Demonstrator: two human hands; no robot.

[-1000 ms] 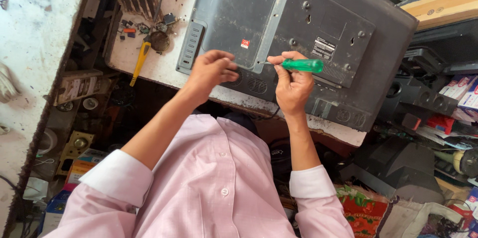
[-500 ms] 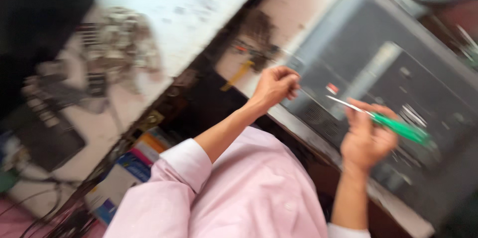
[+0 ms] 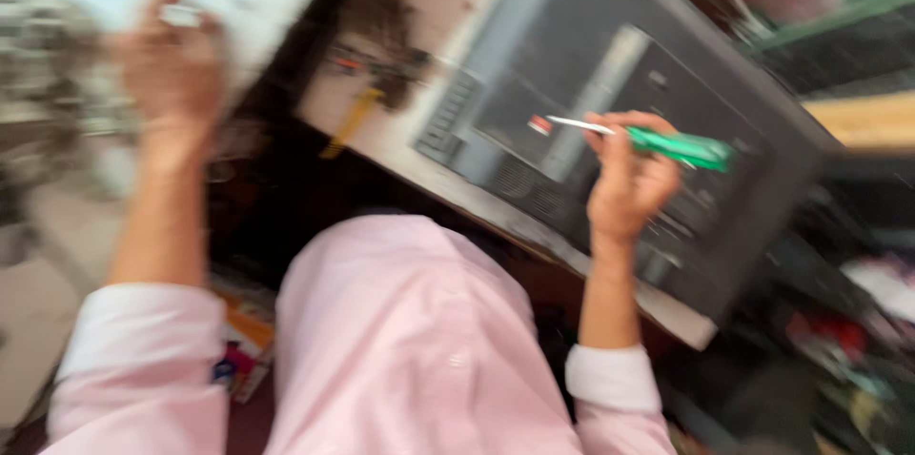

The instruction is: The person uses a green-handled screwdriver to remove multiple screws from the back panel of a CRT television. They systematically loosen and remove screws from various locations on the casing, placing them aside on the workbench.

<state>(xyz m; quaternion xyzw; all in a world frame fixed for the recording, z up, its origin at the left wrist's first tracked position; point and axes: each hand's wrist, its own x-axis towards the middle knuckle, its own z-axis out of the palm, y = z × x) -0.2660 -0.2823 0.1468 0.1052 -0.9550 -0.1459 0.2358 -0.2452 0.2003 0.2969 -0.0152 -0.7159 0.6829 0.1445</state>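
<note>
Over a cluttered repair counter (image 3: pixel 400 145), a person in a pink long-sleeved shirt (image 3: pixel 400 341) works on one large dark grey flat-panel set (image 3: pixel 610 93) lying back-up, its metal plate facing the camera. Half a second ago the left hand (image 3: pixel 172 64) hung as a loose fist just beside the set's near edge; now it has swung well away to ten o'clock, raised over the pale surface there, and the view has swung with it, blurring the whole scene. The right hand (image 3: pixel 624 179) has stayed over the set's back, at about two o'clock from the shirt.

Counted: two hands, one green-handled screwdriver with a thin silver shaft (image 3: pixel 658 141), one set, one yellow-handled tool (image 3: pixel 348 121) lying on the counter near a dark heap of small parts (image 3: pixel 381 12) at twelve o'clock.

The right grip is clamped around the screwdriver's handle, fingers curled tight, with the shaft pointing toward nine o'clock and its tip just above the set's back near a small red and white sticker (image 3: pixel 539 123). The left grip is closed, fingertips together on a small pale object (image 3: pixel 181 15) too blurred to identify.
</note>
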